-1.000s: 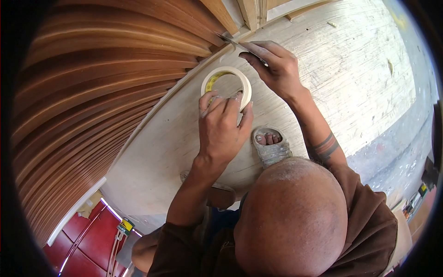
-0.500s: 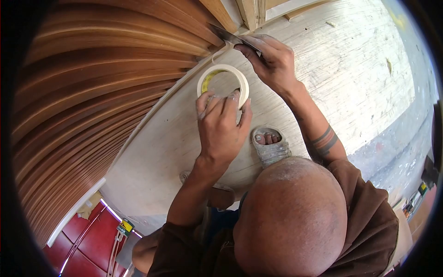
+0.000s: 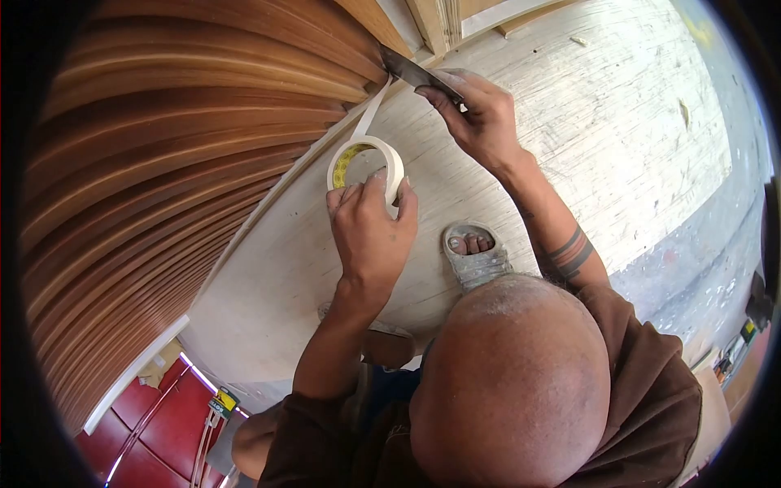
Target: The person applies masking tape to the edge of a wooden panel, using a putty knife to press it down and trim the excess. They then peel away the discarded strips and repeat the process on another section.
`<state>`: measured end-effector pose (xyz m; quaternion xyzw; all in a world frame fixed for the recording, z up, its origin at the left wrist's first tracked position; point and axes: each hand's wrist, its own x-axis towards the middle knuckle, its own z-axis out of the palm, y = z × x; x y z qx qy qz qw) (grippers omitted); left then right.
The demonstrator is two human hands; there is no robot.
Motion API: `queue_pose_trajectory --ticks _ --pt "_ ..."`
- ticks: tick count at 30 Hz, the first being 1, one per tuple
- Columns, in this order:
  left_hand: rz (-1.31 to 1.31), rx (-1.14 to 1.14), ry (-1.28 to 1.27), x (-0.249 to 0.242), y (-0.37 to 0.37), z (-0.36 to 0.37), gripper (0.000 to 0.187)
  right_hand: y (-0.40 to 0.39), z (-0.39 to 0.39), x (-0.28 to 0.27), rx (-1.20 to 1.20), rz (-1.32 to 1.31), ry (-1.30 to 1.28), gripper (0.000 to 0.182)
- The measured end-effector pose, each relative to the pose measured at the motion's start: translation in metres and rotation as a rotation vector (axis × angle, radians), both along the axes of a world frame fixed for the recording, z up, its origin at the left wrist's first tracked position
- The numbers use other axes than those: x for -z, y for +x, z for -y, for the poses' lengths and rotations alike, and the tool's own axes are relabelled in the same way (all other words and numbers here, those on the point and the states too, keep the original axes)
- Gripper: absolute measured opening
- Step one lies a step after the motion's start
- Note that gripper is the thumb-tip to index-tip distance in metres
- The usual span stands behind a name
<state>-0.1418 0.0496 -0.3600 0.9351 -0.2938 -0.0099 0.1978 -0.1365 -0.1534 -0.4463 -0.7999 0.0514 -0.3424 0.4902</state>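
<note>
My left hand [image 3: 370, 236] grips the lower rim of a roll of masking tape [image 3: 394, 165], which has a yellow inner core. A strip of tape [image 3: 372, 112] stretches from the roll up to the lower corner of the brown slatted wood panel [image 3: 187, 154]. In my right hand [image 3: 486, 122] is a putty knife [image 3: 413, 71] with a dark, flat blade. Its tip touches the panel's edge, right by the upper end of the strip. The blade's handle is mostly hidden by my fingers.
A pale board floor [image 3: 618, 122] spreads beside the panel, with a sandalled foot [image 3: 472, 248] on it. Light wooden framing [image 3: 435, 24] stands at the top. Red panels [image 3: 154, 423] and a yellow-and-green labelled item [image 3: 222, 401] lie at lower left.
My left hand has moved down and left with the tape roll, and a longer, straighter strip now shows. The knife's blade has turned slightly, its tip still by the panel.
</note>
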Motion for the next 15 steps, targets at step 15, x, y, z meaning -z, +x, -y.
queue_pose_trajectory --ticks 15 --pt "-0.134 -0.134 0.015 -0.002 0.016 0.010 0.031 -0.004 -0.001 -0.004 -0.014 -0.041 -0.005 0.027"
